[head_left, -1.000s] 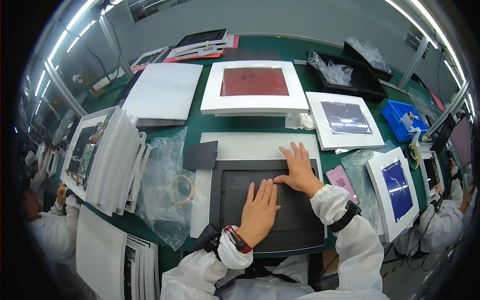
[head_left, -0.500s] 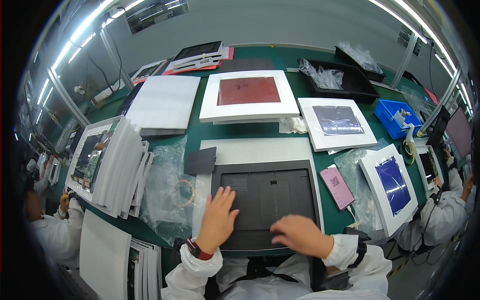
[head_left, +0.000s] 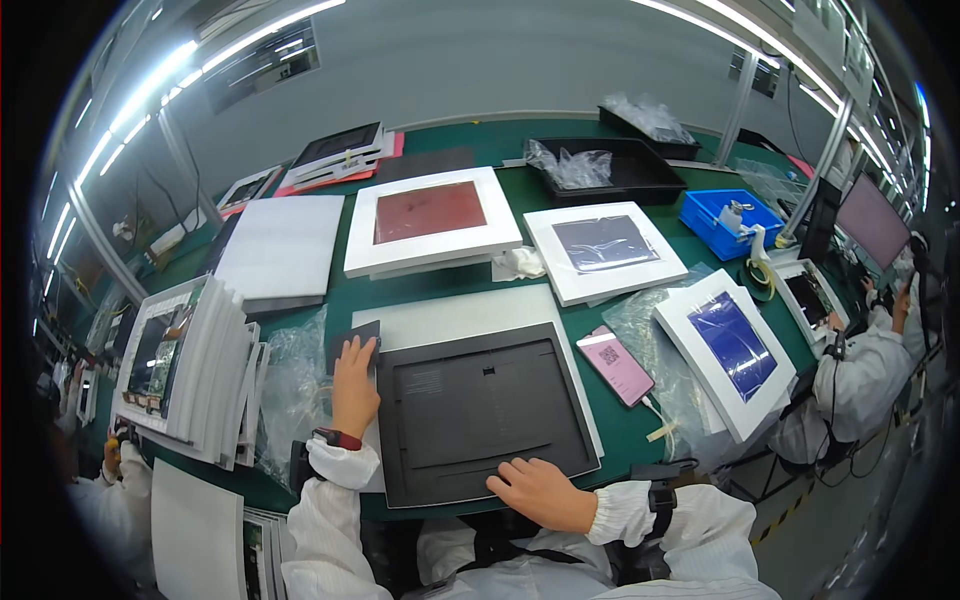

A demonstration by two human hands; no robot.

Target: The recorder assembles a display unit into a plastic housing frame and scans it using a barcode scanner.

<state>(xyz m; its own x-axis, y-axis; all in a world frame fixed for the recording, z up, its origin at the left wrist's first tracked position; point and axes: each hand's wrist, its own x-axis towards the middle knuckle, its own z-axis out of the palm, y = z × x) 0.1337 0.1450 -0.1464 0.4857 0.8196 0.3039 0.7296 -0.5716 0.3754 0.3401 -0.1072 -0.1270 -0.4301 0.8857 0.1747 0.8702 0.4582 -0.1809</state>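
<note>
plate [head_left: 360, 330]: partly under left grip [head_left: 355, 390] | panel [head_left: 480, 410]: near edge partly behind right grip [head_left: 545, 493]; print [head_left: 420, 385] illegible | sheet [head_left: 470, 310]: mostly under panel | stack [head_left: 195, 530]: cut off at bottom

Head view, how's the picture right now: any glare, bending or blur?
In the head view, white glare streaks cross the blue screen; in the head view, the ceiling light tubes look blown out; in the head view, the green table has a bowed far edge and the corners go black; in the head view, the right hand shows no strong blur.
</note>
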